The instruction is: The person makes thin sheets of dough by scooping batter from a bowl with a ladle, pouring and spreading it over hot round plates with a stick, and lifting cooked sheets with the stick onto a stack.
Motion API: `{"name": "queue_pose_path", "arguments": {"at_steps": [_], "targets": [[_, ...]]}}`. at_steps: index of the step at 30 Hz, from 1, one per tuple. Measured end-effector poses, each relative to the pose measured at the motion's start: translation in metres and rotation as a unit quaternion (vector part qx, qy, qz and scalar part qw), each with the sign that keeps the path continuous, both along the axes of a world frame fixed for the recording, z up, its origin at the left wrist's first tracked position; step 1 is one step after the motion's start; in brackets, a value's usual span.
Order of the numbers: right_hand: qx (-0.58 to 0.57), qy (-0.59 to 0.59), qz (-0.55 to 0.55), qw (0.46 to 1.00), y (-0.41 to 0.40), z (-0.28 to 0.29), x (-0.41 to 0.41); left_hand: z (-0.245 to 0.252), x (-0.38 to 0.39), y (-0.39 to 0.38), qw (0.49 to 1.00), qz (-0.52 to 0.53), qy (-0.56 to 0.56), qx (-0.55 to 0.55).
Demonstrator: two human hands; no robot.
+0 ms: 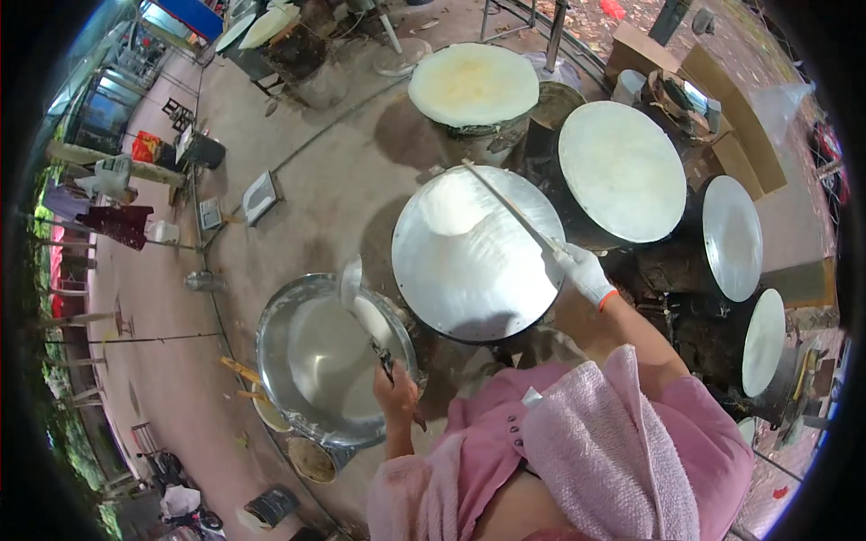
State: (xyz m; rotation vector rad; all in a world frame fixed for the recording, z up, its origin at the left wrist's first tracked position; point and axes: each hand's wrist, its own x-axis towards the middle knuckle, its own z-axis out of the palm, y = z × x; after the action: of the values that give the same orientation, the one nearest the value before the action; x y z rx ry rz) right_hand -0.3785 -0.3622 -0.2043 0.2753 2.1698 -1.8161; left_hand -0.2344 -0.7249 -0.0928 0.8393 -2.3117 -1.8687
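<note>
My bare left hand (396, 395) grips the dark handle of a ladle (350, 283) above a large metal basin (270, 324). White batter (331, 351) lies in the basin and coats the ladle's shaft. In a white knit glove with an orange cuff, my right hand (583, 272) holds a long thin stick (504, 199). The stick slants across a round metal griddle (473, 284), its far end at the griddle's far rim. A whitish patch of batter (452, 208) covers the far left part of that griddle; the near part shows bare, shiny metal.
Round griddles covered with pale sheets (473, 84) (622, 172) stand beyond and to the right. Farther right are a bare-looking griddle (732, 237) and another pale one (763, 341). An open cardboard box (744, 162) sits behind them. A tin can (311, 460) stands beside the basin.
</note>
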Motion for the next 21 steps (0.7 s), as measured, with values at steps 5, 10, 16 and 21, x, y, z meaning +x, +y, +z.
{"name": "queue_pose_path", "arguments": {"at_steps": [5,10,16,21], "targets": [[-0.047,-0.117,0.096,0.987,-0.035,0.016,-0.006,0.011,0.015,0.009,0.998,0.019,-0.061,0.007],[-0.007,-0.019,0.122,0.992,0.012,0.011,-0.042,0.031,0.03,0.032,0.991,0.112,0.015,0.073],[-0.004,-0.064,0.25,0.966,-0.017,0.024,-0.055,0.028,0.03,0.052,0.99,0.134,-0.032,0.007],[-0.014,0.051,0.271,0.961,0.005,0.025,-0.084,0.003,0.061,0.058,0.979,0.141,-0.101,-0.109]]}}
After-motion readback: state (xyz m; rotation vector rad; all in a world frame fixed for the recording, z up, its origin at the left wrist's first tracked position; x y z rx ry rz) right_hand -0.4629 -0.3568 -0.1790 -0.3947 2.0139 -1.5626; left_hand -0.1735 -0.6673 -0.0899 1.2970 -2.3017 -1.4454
